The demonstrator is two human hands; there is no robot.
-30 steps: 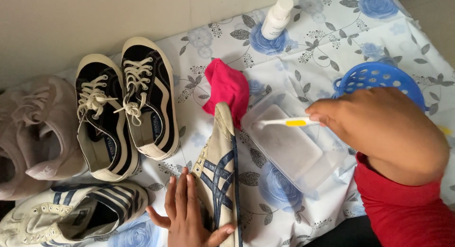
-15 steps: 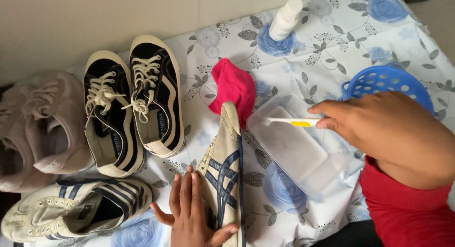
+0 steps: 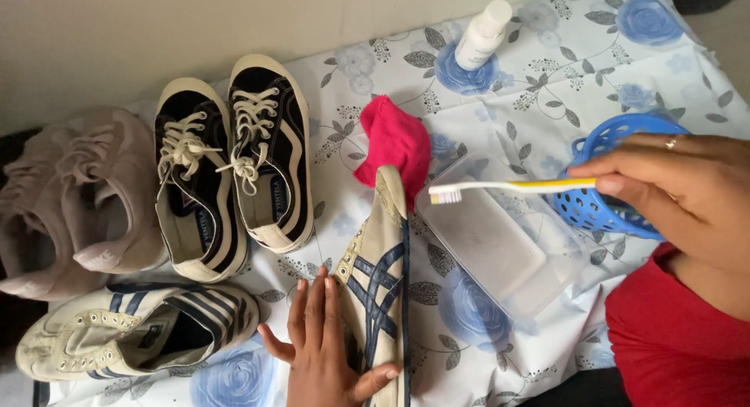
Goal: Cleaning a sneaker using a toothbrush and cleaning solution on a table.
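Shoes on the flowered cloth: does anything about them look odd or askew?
One cream shoe stands on its side under the left hand, while its mate lies flat with no laces. Nothing looks spilled.

Single view only, worn on the person's head. It looks steeply down, close in, onto a floral cloth (image 3: 547, 71) spread on the floor against a pale wall (image 3: 195, 32) along the top edge. The person's red sleeve (image 3: 672, 337) fills the lower right corner. No second view.
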